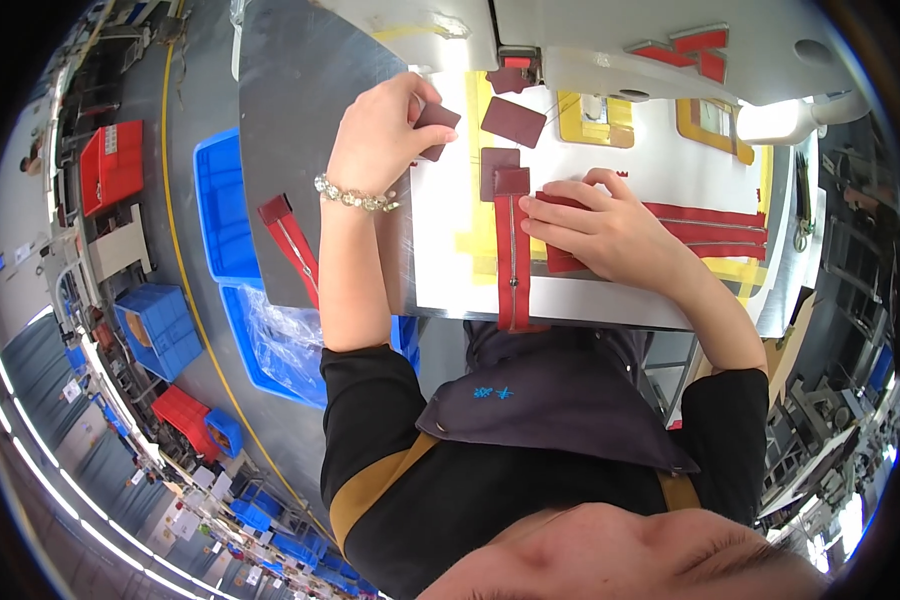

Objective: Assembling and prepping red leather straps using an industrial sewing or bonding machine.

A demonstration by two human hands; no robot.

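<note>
A small dark maroon rectangular piece (436, 130) is pinched between the thumb and fingers of my left hand (385, 125), over the left edge of the white work surface. My right hand (610, 225) lies palm down with its fingers stretched across red zipper strips (710, 230); its thumb is hidden. Its fingertips touch the edge of an upright red zipper (513, 255), which has a maroon tab at its top and hangs past the table's front edge. Close by lie a maroon rectangle (514, 121) and another maroon piece (499, 172), partly under the zipper's tab.
A pale machine body (660, 45) overhangs the far side, with a lit lamp (775, 122). Yellow-framed templates (597, 120) lie beneath it. Another red zipper (292, 245) rests on the grey table at left. Blue bins (220, 205) stand left of the table.
</note>
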